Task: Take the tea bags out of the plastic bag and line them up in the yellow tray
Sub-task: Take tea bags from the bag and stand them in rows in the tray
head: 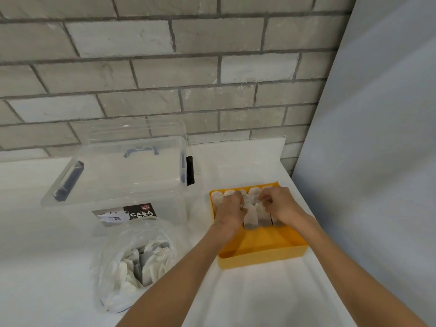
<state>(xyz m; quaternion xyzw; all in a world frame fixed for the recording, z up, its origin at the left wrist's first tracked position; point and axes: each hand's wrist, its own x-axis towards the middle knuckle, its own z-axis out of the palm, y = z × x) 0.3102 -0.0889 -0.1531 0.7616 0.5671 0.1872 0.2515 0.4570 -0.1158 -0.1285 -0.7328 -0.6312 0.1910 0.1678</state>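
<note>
Two bare forearms reach up from the bottom edge, crossing the white counter toward the yellow tray. Left of them, close in, the plastic bag slumps open on the counter with a heap of loose tea bags visible through its clear film. It sits well clear of the tray, with bare counter between.

Both hands are down inside the tray's far half. The left hand has its fingers curled down onto the row of tea bags there, and the right hand is pinching at the top of one bag, fingertips drawn together. Whether either actually has a bag lifted, I cannot tell.

White tea bags are packed along the tray's back wall, more stand just in front under the hands, and the near half of the tray floor is bare yellow. The tray's right side lies near the counter's right edge, by a pale blue-grey panel.

Behind the plastic bag, a clear storage box with dark latches stands against the grey brick wall; a strip of open counter separates it from the tray.
</note>
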